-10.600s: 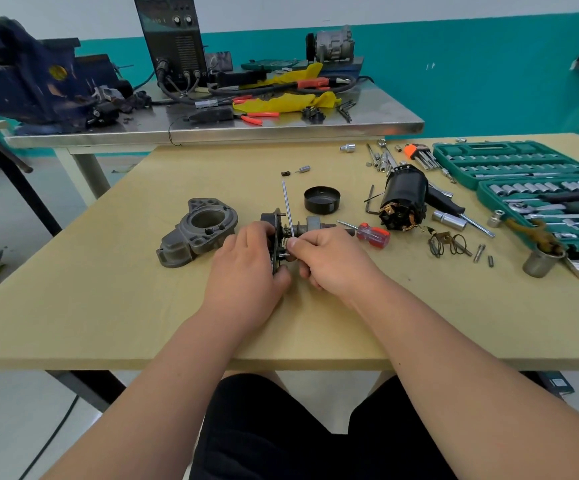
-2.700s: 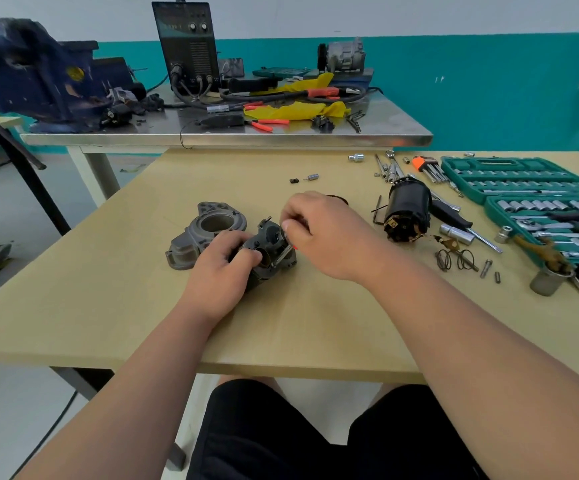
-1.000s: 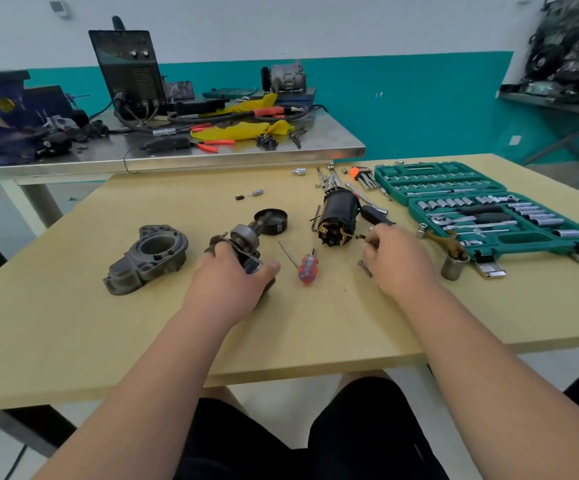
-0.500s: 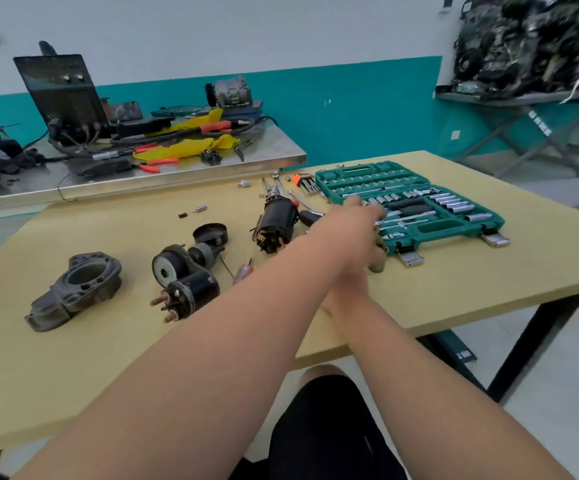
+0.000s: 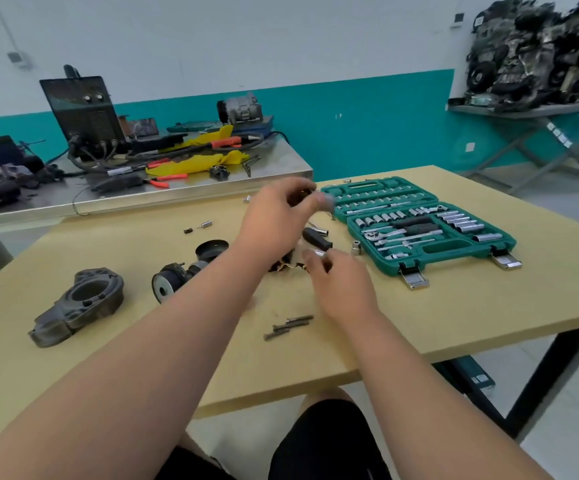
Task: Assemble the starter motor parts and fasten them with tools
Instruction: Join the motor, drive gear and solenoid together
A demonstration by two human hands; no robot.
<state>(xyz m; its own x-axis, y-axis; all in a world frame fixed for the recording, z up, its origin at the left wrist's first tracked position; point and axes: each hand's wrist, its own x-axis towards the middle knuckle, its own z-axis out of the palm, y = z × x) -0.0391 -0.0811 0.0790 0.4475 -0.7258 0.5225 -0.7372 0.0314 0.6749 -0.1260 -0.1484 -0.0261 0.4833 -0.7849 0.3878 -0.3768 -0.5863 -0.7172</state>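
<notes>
My left hand is raised above the table, its fingertips pinched on a blurred grey socket. Just below it, my right hand pinches a small silver socket. The black motor body lies under my left wrist, mostly hidden. The solenoid and drive assembly lies to the left beside a black end cap. The grey nose housing sits further left. Long bolts lie near the front edge. A black-handled driver lies between my hands.
An open green socket set fills the table's right side, with a loose socket before it. Small parts lie at the back. A steel bench with a welder, cables and pliers stands behind.
My left hand has let go of the solenoid assembly and reached right across the table, now lifted with a socket. My right hand has drawn back with a small socket. The view has swung right.
</notes>
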